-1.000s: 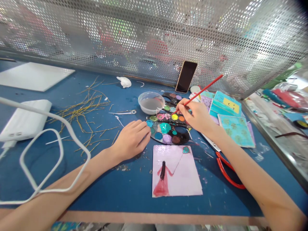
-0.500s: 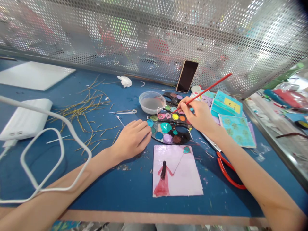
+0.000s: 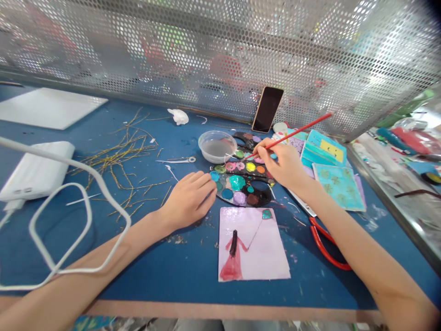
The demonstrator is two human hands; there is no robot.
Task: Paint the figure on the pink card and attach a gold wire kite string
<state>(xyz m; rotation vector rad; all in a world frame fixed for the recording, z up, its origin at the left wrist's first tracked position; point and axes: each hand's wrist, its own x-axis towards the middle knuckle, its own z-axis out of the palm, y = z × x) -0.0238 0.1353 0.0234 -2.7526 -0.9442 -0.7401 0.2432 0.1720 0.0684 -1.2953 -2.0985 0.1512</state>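
My right hand [image 3: 280, 163] is closed in a pinch round a slim red paintbrush [image 3: 299, 131], its tip low over the paint palette [image 3: 263, 195] near the pink wells. This black palette holds several colours, with wet teal spread in its middle. My left hand [image 3: 189, 200] lies palm down, fingers curled together, against the palette's left edge; whatever is under the fingers is hidden. Below the palette lies a square painted panel [image 3: 272, 253], pale pink, showing a long-haired figure in a red dress with a teal kite. Behind the palette stands a clear plastic bowl [image 3: 217, 157] of greyish water.
Red-handled scissors [image 3: 320, 248] lie under my right forearm. Painted squares [image 3: 341, 186] are stacked at the right. A phone [image 3: 268, 109] leans on the perforated metal screen [image 3: 193, 59]. Yellowish twigs [image 3: 113, 158], a power bank [image 3: 41, 168] and a looped white cable [image 3: 112, 202] occupy the left.
The brush tip has lifted slightly from the pink paint, and the brush lies at a flatter angle. My left hand and the painted panel stay put.
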